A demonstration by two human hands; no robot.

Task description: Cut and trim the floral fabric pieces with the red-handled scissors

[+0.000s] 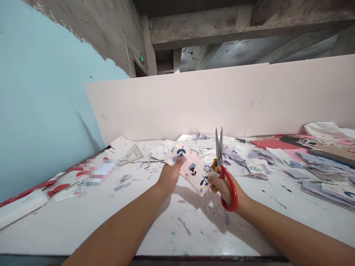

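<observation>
A white and pale pink piece of fabric [191,168] with blue and dark red flowers is stretched between my hands above the table. My left hand [169,176] grips its left side, thumb on top. At the right end, my right hand [224,184] pinches the fabric's edge between thumb and fingers. The same hand carries red-handled scissors [230,192], the handle looped over the hand and the blades pointing up, slightly parted. Something yellow [215,166] shows beside the scissors at my fingers; part of it is hidden.
Scraps of cloth and paper [155,151] lie along the back of the white table [124,221]. A clear set square [133,153] rests at the back left. Stacked fabric pieces [327,188] and red sheets [273,144] are on the right. A pale partition [194,103] stands behind.
</observation>
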